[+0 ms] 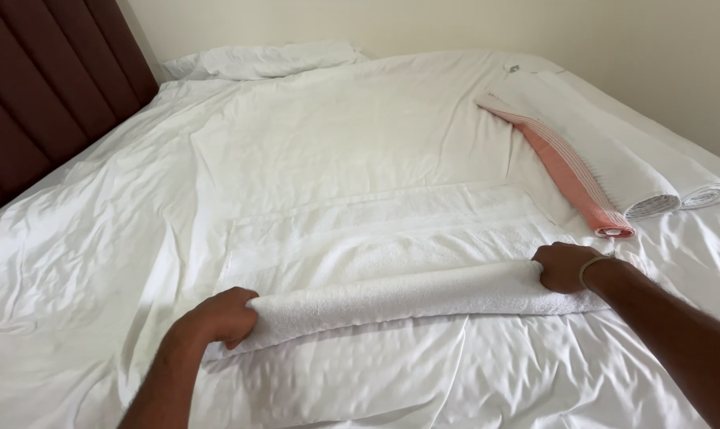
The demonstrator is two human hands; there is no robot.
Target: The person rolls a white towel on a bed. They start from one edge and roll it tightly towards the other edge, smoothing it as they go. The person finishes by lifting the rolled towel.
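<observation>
the bed fills the view, its white sheet wrinkled, a dark padded headboard along the far left and a pillow at the far edge. on the right side of the bed lie three finished rolls side by side, touching: two white towel rolls and a pink roll nearest the middle.

near you, a white towel is spread flat across the sheet, and its near edge is rolled into a thick tube running left to right. your left hand is closed over the tube's left end, and your right hand, a thin band at the wrist, is clamped on the right end; the hands are well apart.

to roll this well, i judge you should keep both ends turning at the same rate so the tube stays straight, press down lightly to keep it tight, and smooth the flat part ahead, as the left end looks slightly nearer to you than the right.
</observation>
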